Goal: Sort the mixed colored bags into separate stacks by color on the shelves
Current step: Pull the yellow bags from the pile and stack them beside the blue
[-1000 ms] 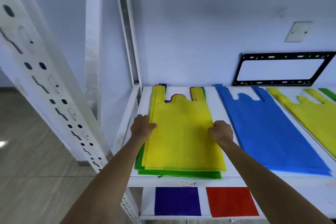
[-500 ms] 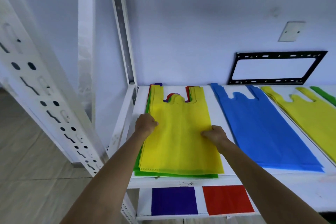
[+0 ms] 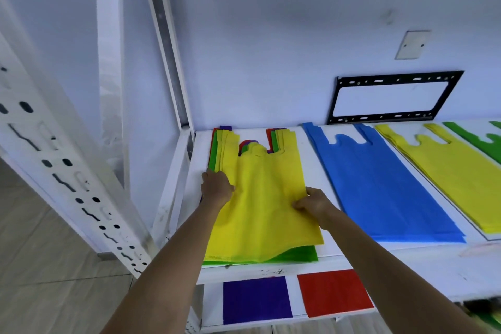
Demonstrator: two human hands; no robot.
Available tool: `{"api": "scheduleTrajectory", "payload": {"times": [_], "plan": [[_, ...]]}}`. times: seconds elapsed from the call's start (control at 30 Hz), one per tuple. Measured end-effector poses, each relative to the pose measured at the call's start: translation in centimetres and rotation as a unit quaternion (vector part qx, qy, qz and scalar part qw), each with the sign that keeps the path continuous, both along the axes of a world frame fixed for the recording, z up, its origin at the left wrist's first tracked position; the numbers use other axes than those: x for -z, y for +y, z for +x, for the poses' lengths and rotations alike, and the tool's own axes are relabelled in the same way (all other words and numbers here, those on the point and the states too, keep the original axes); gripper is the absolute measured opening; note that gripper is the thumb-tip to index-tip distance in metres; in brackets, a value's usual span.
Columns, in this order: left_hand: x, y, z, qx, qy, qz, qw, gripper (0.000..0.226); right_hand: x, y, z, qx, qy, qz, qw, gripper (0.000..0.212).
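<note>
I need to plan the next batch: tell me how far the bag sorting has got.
Done: a blue stack, a yellow stack and a green stack lie apart on the top shelf, purple and red below. In hand: left hand and right hand grip the top yellow bag. Left: the mixed pile beneath.

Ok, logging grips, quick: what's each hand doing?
Left hand: gripping the top yellow fabric bag at its left edge.
Right hand: pinching its right edge.

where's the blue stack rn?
Head view: the blue bag stack lies flat on the upper shelf, right of the mixed pile both hands work, left of the yellow stack.
</note>
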State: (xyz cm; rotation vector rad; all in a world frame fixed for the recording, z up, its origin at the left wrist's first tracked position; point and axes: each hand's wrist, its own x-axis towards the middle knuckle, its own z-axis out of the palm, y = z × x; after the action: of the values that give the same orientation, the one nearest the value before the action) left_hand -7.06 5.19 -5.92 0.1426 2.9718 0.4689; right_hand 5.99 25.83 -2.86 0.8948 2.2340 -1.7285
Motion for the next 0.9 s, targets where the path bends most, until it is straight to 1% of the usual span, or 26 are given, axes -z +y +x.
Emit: {"api": "scheduleTrajectory", "payload": {"times": [0.1, 0.23, 0.3, 0.33, 0.37, 0.4, 0.43, 0.47, 0.5, 0.53, 0.57, 0.6, 0.63, 0.7, 0.77, 0.9], "plan": [[0.6, 0.6, 1.3, 0.021, 0.066, -0.03, 0.997, 0.034, 0.3, -0.1, 0.3, 0.008, 0.007, -0.009, 1.0, 0.05], [0.9, 0.7, 2.0, 0.044, 0.132, -0.011, 0.99, 0.025, 0.4, -0.1, 0.4, 0.01, 0.013, -0.001, 1.0, 0.049], [0.7, 0.6, 2.1, 0.023, 0.148, 0.032, 0.988, 0.026, 0.3, -0.1, 0.3, 0.006, 0.011, 0.0, 1.0, 0.049], [0.6, 0.7, 2.0, 0.002, 0.132, 0.075, 0.988, 0.031, 0.3, -0.1, 0.3, 0.005, 0.01, -0.001, 1.0, 0.049], [-0.1, 0.9, 2.3, -0.027, 0.105, 0.136, 0.985, 0.036, 0.2, -0.2, 0.3, 0.004, 0.01, -0.001, 1.0, 0.05], [-0.7, 1.0, 2.3, -0.062, 0.066, 0.213, 0.973, 0.042, 0.1, -0.1, 0.3, 0.004, 0.01, 0.0, 1.0, 0.05], [-1.2, 0.9, 1.9, -0.105, 0.011, 0.304, 0.947, 0.047, 0.1, -0.1, 0.3, 0.003, 0.009, 0.001, 1.0, 0.05], [-1.7, 0.9, 1.3, -0.146, -0.05, 0.395, 0.906, 0.057, 0.0, -0.1, 0.4, 0.002, 0.008, 0.0, 1.0, 0.051], [-2.0, 0.6, 0.4, -0.185, -0.112, 0.465, 0.858, 0.071, -0.1, -0.1, 0.4, 0.001, 0.007, -0.002, 1.0, 0.051], [-1.5, 0.2, -1.0, -0.214, -0.154, 0.5, 0.825, 0.088, -0.2, 0.0, 0.5, 0.001, 0.006, -0.006, 1.0, 0.052], [0.1, -0.4, -3.0, -0.231, -0.183, 0.511, 0.807, 0.1, -0.2, 0.0, 0.6, 0.001, 0.006, -0.01, 1.0, 0.052], [0.9, -0.7, -4.2, -0.24, -0.214, 0.516, 0.794, 0.104, -0.2, 0.0, 0.6, 0.0, 0.005, -0.013, 1.0, 0.052], [0.5, -1.0, -4.3, -0.243, -0.242, 0.518, 0.784, 0.102, -0.2, 0.0, 0.7, -0.003, 0.004, -0.015, 1.0, 0.052], [-3.7, -0.9, -1.3, -0.218, -0.284, 0.508, 0.783, 0.086, -0.2, 0.0, 0.8, -0.003, 0.004, -0.021, 1.0, 0.052], [-4.9, -0.7, -0.3, -0.179, -0.299, 0.501, 0.792, 0.072, -0.1, 0.0, 0.9, 0.0, 0.005, -0.025, 1.0, 0.053], [-4.2, -1.1, -0.4, -0.133, -0.263, 0.455, 0.84, 0.065, -0.5, 0.1, 1.4, 0.007, 0.011, -0.052, 0.999, 0.057]]}}
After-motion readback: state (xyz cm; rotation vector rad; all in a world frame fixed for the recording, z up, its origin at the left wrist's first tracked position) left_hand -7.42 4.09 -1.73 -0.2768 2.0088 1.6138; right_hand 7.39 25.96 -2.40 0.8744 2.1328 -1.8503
